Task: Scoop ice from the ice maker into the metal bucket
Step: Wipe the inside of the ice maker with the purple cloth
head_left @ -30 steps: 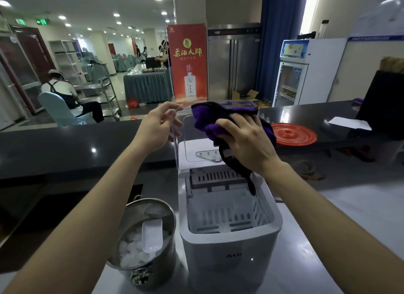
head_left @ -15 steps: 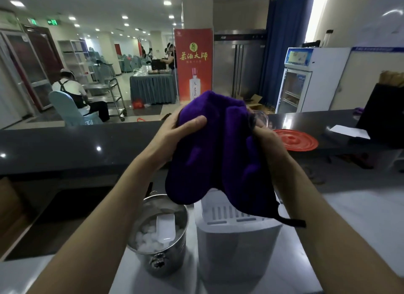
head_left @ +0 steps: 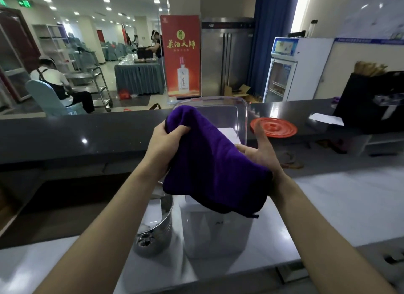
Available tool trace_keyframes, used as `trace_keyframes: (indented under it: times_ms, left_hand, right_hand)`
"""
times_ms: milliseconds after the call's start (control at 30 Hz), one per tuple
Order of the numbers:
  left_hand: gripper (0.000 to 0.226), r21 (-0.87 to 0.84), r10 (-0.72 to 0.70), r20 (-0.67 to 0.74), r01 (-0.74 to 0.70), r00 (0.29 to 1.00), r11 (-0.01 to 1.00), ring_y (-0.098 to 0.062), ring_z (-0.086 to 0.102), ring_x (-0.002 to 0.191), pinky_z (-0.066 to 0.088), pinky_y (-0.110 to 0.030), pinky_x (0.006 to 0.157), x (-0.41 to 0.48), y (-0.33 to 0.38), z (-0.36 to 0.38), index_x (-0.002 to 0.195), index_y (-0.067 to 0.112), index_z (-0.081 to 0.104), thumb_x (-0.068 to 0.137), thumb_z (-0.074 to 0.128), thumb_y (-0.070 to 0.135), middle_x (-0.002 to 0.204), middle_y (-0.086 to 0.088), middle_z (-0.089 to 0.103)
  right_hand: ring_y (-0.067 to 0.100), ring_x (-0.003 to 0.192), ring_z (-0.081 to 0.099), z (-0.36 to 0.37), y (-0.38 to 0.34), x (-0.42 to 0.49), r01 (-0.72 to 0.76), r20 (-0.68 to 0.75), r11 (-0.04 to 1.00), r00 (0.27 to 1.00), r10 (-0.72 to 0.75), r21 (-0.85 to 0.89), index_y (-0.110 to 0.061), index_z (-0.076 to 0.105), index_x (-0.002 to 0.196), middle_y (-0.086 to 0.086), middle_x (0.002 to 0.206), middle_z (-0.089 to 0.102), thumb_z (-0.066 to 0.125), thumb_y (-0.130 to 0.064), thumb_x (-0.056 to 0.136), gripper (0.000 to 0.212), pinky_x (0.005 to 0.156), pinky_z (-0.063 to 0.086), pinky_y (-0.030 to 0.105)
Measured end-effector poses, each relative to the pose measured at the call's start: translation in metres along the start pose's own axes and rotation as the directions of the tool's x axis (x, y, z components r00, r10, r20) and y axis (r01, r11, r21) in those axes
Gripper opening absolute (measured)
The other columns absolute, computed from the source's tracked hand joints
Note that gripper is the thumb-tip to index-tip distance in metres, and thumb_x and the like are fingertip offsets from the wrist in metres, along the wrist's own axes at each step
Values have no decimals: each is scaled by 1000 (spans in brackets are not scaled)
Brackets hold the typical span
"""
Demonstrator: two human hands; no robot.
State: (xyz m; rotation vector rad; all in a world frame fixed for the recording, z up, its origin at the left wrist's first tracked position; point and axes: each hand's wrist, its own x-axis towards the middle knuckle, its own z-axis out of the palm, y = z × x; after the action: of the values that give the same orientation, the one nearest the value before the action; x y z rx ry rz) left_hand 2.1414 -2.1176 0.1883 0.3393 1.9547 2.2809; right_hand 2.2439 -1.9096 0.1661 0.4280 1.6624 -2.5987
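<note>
The left hand (head_left: 166, 140) clenches one bunched corner of the purple cloth (head_left: 214, 166). The right hand (head_left: 260, 149) lies flat and palm up beneath it, fingers spread, gripping nothing. The cloth sags between them directly over the ice maker (head_left: 216, 232), whose clear lid (head_left: 240, 110) stands upright just beyond. The metal bucket (head_left: 157, 228) sits touching or just beside the machine's left side, under the left forearm.

My worry is that only one hand really has the cloth. If it slides off that open palm, it drops into the machine's open top. A swing of the left forearm could knock the bucket over, and a nudge could tip the lid down.
</note>
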Motion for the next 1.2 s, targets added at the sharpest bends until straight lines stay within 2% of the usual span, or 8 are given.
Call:
trace_keyframes:
  times_ms: [100,200,467,600,700,900,1100,1200]
  left_hand:
    - [11,18,24,-44,-23,999,1000,-21,78,81,62,-35,69,0,6,8,107,16,74,97,72,10,87,-5,81]
    - [10,61,46,-5,-45,999,997,-20,76,73,62,-35,65,-5,15,19,98,12,74,94,71,3,80,-5,78]
    - [37,203,246,85,-259,966,944,-27,78,101,65,-47,91,-17,38,40,113,16,77,81,89,2,106,-6,82]
    - [81,555,422,249,-486,872,676,5,62,113,54,-22,100,-28,41,58,137,28,52,73,101,27,123,20,62]
    - [89,677,525,326,-582,786,451,-14,63,111,57,-38,99,-38,38,69,139,26,42,72,99,36,119,18,58]
    - [31,224,187,641,-415,744,882,-29,66,70,49,-31,62,-40,34,69,92,13,83,93,74,43,94,-35,70]
    - [80,551,130,452,-391,883,737,-10,63,130,49,-35,110,-13,-3,85,144,32,56,77,87,61,137,11,68]
    - [64,482,3,461,-253,887,839,-25,73,117,61,-45,101,-13,-6,100,136,22,67,81,89,46,123,-1,77]
  right_hand:
    - [28,113,72,-9,-3,-8,91,167,845,986,-1,-527,-15,60,139,6,122,75,89,-79,53,111,105,53,47]
    - [24,98,78,-13,-14,-12,211,206,632,975,-83,-746,-21,69,130,6,108,80,80,-24,92,40,87,64,42]
    - [16,67,67,-38,-54,-12,166,-36,678,961,-274,-716,-5,79,97,11,81,75,58,-7,100,21,53,52,26]
    - [17,58,61,-44,-55,-1,214,-136,823,934,-329,-526,1,74,97,15,78,68,56,-3,102,19,48,50,26]
    - [21,70,70,-56,-59,1,264,-175,857,912,-371,-444,-2,73,104,19,92,76,57,-9,106,18,55,58,30]
    - [29,86,69,-67,-67,-1,365,-143,882,896,-420,-299,-5,72,113,21,101,76,58,-14,108,18,76,57,42]
    - [7,60,66,-69,-72,-16,390,15,907,920,-393,-161,-7,69,116,-2,74,74,57,-13,107,16,54,53,21]
    - [7,57,60,-73,-73,-24,390,36,916,921,-388,-96,-9,67,108,-7,64,69,53,-16,109,16,48,48,17]
